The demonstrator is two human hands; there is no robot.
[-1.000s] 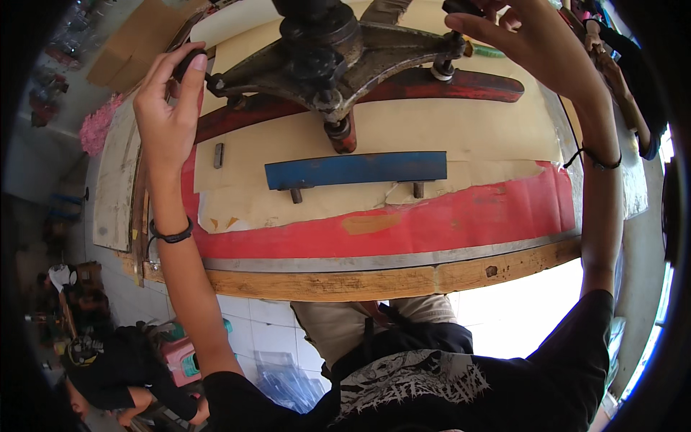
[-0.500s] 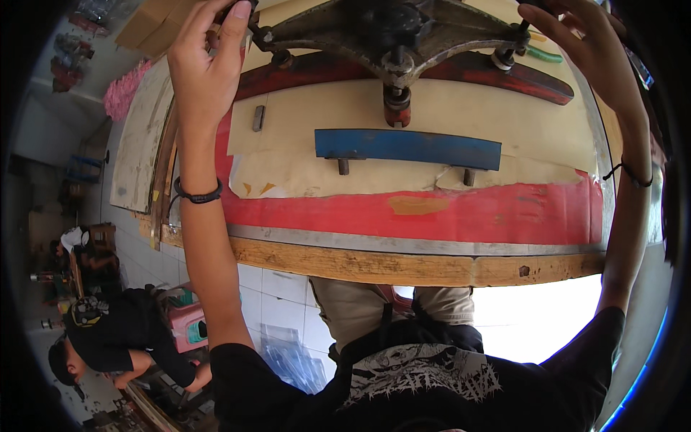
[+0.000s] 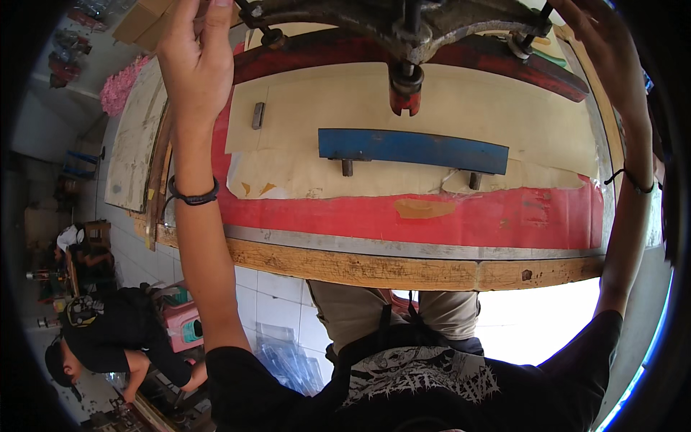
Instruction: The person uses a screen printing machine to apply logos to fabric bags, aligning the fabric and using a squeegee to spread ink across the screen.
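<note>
Overhead of everything, the dark metal frame (image 3: 385, 18) spans left to right between the two hands along the upper edge, its long axis running crosswise to the forearms. The left hand (image 3: 196, 72) is up by its left end and the right hand (image 3: 603, 50) by its right; neither looks clearly nearer. Both sets of fingertips run out of view, so I cannot tell whether either grip is closed around something or apart.

Beneath the frame runs a curved red bar (image 3: 353, 46), with a notched stub (image 3: 405, 99) pointing toward the person. Just on the near side of that stub, a blue strip (image 3: 412, 150) lies roughly parallel to the red bar, its right end angled slightly nearer the body, with two short pegs (image 3: 348, 168) sticking out on its near side.

A small grey block (image 3: 258, 116) sits between the left wrist and the strip. All these are above a tan sheet (image 3: 309, 97), which overlaps a red sheet (image 3: 511, 209) on the wood-edged counter (image 3: 345, 268). Another person (image 3: 119, 327) bends over at the lower left, well apart.
</note>
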